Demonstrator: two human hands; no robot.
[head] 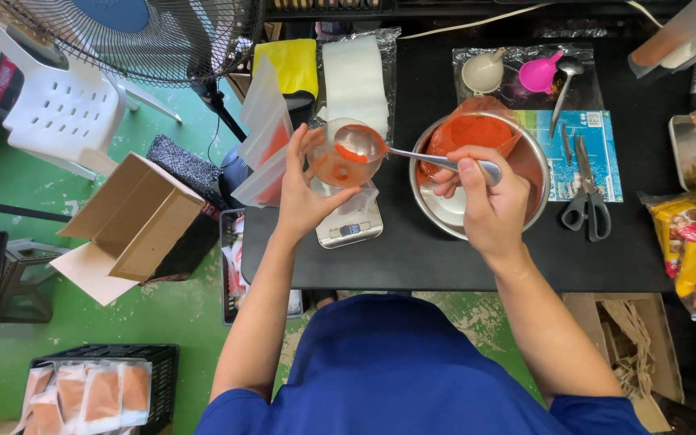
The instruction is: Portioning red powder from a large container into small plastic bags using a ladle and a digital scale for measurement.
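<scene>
Over the black table [445, 266], head view: right hand [489, 205] closed around the handle of a metal spoon [412, 153], its long axis running leftward from the fist, its bowl loaded with orange-red paste above a clear plastic cup [346, 153]; left hand [304, 189], fingers curled against the cup's left side, steadies it on a small digital scale [350, 227]. Just right of the cup: round steel bowl [477, 173], shiny, holding more paste; scissors [588, 205] lie further right.
</scene>
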